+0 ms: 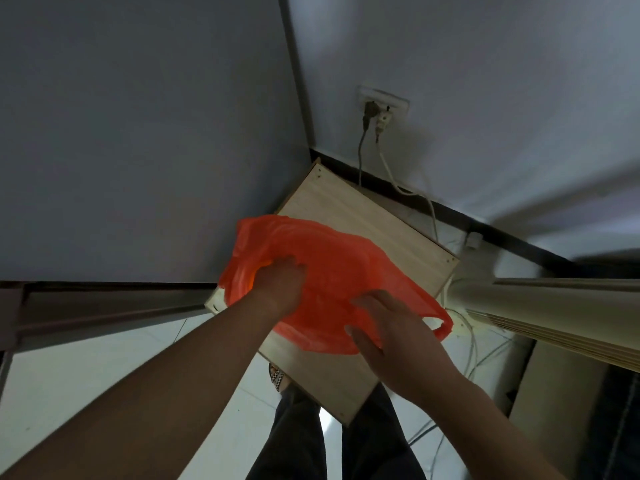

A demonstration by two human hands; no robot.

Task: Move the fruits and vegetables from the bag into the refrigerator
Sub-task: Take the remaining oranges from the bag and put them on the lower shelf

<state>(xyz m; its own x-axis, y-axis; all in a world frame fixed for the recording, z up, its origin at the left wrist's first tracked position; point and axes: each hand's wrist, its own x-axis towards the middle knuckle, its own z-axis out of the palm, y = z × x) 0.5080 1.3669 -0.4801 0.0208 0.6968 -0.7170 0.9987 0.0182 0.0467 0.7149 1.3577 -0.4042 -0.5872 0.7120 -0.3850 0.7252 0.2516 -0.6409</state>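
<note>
Right hand (384,323) lies flat, fingers straight, on the red bag (339,271) at its 5 o'clock edge; left hand (280,282) digs into its mouth at 9 o'clock, grip hidden. That bag rests on a wooden stand (367,216). No produce shows; unloading seems unfinished.

A plastic bag (332,271) lies on a small table (349,206). At the table's left edge the left hand (280,282) reaches into the bag. Toward the table's near right, the right hand (391,327) rests on the bag. A wall socket (384,102) sits behind the table, its cords (394,178) hanging down.
</note>
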